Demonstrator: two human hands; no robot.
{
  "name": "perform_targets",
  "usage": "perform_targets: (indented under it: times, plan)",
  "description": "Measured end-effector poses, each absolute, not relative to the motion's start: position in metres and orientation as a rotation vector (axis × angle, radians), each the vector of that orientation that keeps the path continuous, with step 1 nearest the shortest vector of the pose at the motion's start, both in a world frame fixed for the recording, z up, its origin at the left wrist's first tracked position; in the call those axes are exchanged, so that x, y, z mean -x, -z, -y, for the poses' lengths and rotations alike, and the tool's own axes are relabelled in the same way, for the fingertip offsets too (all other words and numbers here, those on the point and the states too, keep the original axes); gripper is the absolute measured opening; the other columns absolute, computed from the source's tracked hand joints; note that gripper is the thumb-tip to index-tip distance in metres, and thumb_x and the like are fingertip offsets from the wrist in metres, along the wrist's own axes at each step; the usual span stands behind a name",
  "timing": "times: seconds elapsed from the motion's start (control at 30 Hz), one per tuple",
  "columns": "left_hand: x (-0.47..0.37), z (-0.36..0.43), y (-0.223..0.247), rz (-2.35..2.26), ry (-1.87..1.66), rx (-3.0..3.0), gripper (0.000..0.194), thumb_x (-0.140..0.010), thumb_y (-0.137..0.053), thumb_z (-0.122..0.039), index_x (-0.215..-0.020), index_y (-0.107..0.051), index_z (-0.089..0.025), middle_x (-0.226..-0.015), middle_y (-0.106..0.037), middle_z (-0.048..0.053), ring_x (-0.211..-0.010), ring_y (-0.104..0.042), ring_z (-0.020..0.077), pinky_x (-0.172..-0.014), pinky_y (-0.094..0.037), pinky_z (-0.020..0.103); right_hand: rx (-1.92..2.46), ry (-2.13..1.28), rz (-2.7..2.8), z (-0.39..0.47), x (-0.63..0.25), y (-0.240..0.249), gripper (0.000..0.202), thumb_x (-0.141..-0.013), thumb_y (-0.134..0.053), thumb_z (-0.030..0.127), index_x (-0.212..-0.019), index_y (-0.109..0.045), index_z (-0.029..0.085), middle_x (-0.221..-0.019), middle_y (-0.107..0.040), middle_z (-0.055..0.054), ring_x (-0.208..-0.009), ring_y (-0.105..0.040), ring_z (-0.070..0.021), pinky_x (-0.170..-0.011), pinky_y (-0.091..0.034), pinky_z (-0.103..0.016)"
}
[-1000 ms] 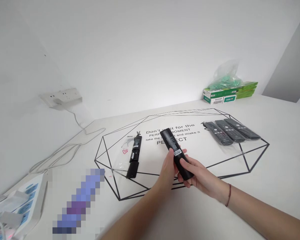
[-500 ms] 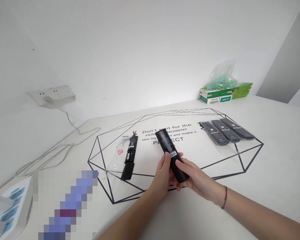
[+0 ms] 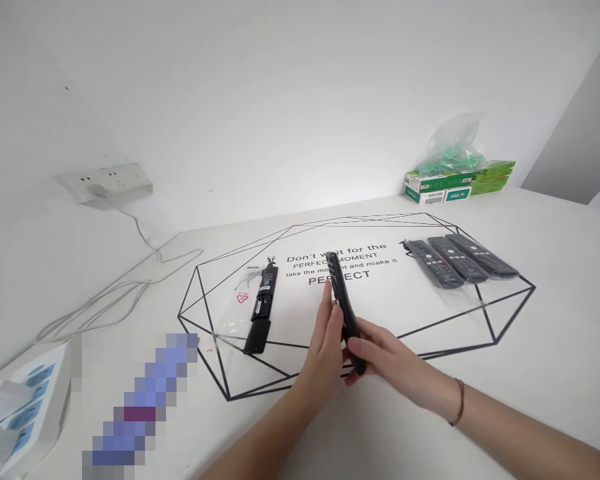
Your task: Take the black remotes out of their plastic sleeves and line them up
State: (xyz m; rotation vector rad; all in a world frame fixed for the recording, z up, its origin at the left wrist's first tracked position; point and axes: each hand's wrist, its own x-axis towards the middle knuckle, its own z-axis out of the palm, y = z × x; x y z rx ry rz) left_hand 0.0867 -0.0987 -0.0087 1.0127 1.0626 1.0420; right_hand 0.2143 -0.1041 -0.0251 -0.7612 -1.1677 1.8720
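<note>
A black remote control (image 3: 347, 313) is held between my two hands, turned on its edge so that its narrow side faces up. My left hand (image 3: 325, 337) presses along its left side with the fingers and thumb. Around its lower right part, my right hand (image 3: 380, 353) is closed, the thumb near the bottom end. To the left lies another black remote (image 3: 267, 283), back up, with its battery compartment uncovered and a black cover (image 3: 257, 337) at its lower end. Beside it is a clear plastic bag (image 3: 237, 313).
Three dark remotes (image 3: 457, 260) in clear wrapping lie at the right. Green and white boxes (image 3: 440, 181) with a plastic bag on top stand by the wall. A power strip (image 3: 35, 413), white cables (image 3: 105, 300) and a blurred-out patch are at the left.
The held remote has been rolled from its back facing up onto its edge, so its buttons now show at the left side. My left fingers have straightened along it. The view has shifted slightly.
</note>
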Motion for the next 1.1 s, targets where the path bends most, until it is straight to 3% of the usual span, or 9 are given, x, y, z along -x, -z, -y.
perform_targets:
  times: [0.13, 0.33, 0.43, 0.53, 0.63, 0.77, 0.87, 0.97, 1.1]
  plan:
    - [-0.088, 0.091, 0.011, -1.145, -1.067, -1.153, 0.044, -0.081, -0.057, -0.053, -0.115, -0.057, -0.025, -0.087, -0.059, 0.002, -0.068, -0.053, 0.0116, -0.053, -0.043, 0.021, 0.766, -1.937, 0.912, 0.1, -0.215, 0.027, 0.028, -0.079, -0.056, 0.04, -0.09, -0.067, 0.015, -0.088, -0.068, -0.009, -0.087, -0.064, -0.0242, -0.074, -0.053, -0.038]
    - [-0.09, 0.09, 0.018, -1.064, -1.192, -1.214, 0.041, -0.083, -0.056, -0.05, -0.116, -0.056, -0.025, -0.104, -0.064, 0.004, -0.093, -0.058, 0.0166, -0.082, -0.046, 0.028, 0.72, -1.934, 0.827, 0.1, -0.213, 0.029, 0.032, -0.083, -0.058, 0.042, -0.106, -0.062, 0.02, -0.098, -0.069, -0.007, -0.091, -0.064, -0.0224, -0.078, -0.052, -0.038]
    - [-0.089, 0.091, 0.017, -1.081, -1.176, -1.136, 0.047, -0.085, -0.047, -0.058, -0.117, -0.057, -0.024, -0.093, -0.063, 0.004, -0.078, -0.056, 0.0147, -0.066, -0.048, 0.025, 0.735, -1.95, 0.83, 0.102, -0.213, 0.027, 0.037, -0.083, -0.059, 0.049, -0.108, -0.06, 0.022, -0.097, -0.068, -0.008, -0.086, -0.064, -0.0226, -0.068, -0.053, -0.036]
    - [-0.088, 0.092, 0.016, -1.088, -1.123, -1.057, 0.053, -0.083, -0.047, -0.062, -0.12, -0.056, -0.025, -0.076, -0.057, 0.001, -0.057, -0.046, 0.0101, -0.042, -0.036, 0.019, 0.729, -1.965, 0.823, 0.102, -0.215, 0.025, 0.037, -0.083, -0.059, 0.052, -0.102, -0.061, 0.021, -0.089, -0.067, -0.008, -0.081, -0.064, -0.0224, -0.064, -0.053, -0.036]
    - [-0.088, 0.093, 0.015, -1.044, -1.118, -1.045, 0.053, -0.083, -0.048, -0.061, -0.121, -0.055, -0.025, -0.075, -0.057, 0.002, -0.051, -0.043, 0.0087, -0.035, -0.03, 0.018, 0.701, -2.011, 0.776, 0.101, -0.216, 0.025, 0.037, -0.083, -0.057, 0.054, -0.096, -0.063, 0.02, -0.083, -0.066, -0.006, -0.075, -0.064, -0.0209, -0.063, -0.052, -0.035]
    - [-0.087, 0.091, 0.014, -0.927, -1.098, -0.977, 0.047, -0.084, -0.047, -0.059, -0.112, -0.06, -0.023, -0.083, -0.065, 0.005, -0.045, -0.046, 0.0086, -0.035, -0.035, 0.021, 0.641, -2.097, 0.661, 0.099, -0.217, 0.026, 0.043, -0.086, -0.05, 0.058, -0.091, -0.065, 0.018, -0.079, -0.063, -0.005, -0.067, -0.059, -0.0167, -0.061, -0.048, -0.03]
    - [-0.087, 0.086, 0.014, -0.835, -1.19, -0.868, 0.043, -0.083, -0.055, -0.053, -0.112, -0.06, -0.022, -0.104, -0.068, 0.008, -0.073, -0.063, 0.0166, -0.06, -0.051, 0.028, 0.695, -2.003, 0.644, 0.1, -0.217, 0.025, 0.037, -0.082, -0.06, 0.054, -0.082, -0.065, 0.017, -0.07, -0.056, -0.002, -0.064, -0.051, -0.0127, -0.061, -0.044, -0.026]
    - [-0.088, 0.085, 0.015, -0.786, -1.222, -0.782, 0.055, -0.083, -0.052, -0.057, -0.127, -0.053, -0.024, -0.11, -0.067, 0.009, -0.106, -0.06, 0.0226, -0.09, -0.046, 0.035, 0.769, -1.838, 0.758, 0.102, -0.217, 0.022, 0.03, -0.075, -0.072, 0.046, -0.085, -0.065, 0.019, -0.076, -0.056, 0.0, -0.068, -0.048, -0.0117, -0.061, -0.041, -0.024]
    - [-0.09, 0.09, 0.017, -0.746, -1.165, -0.861, 0.072, -0.077, -0.044, -0.073, -0.126, -0.052, -0.021, -0.114, -0.064, 0.01, -0.104, -0.06, 0.0236, -0.084, -0.049, 0.034, 0.891, -1.607, 0.926, 0.103, -0.216, 0.019, 0.034, -0.067, -0.079, 0.04, -0.088, -0.062, 0.021, -0.089, -0.061, -0.001, -0.076, -0.054, -0.0131, -0.066, -0.042, -0.025]
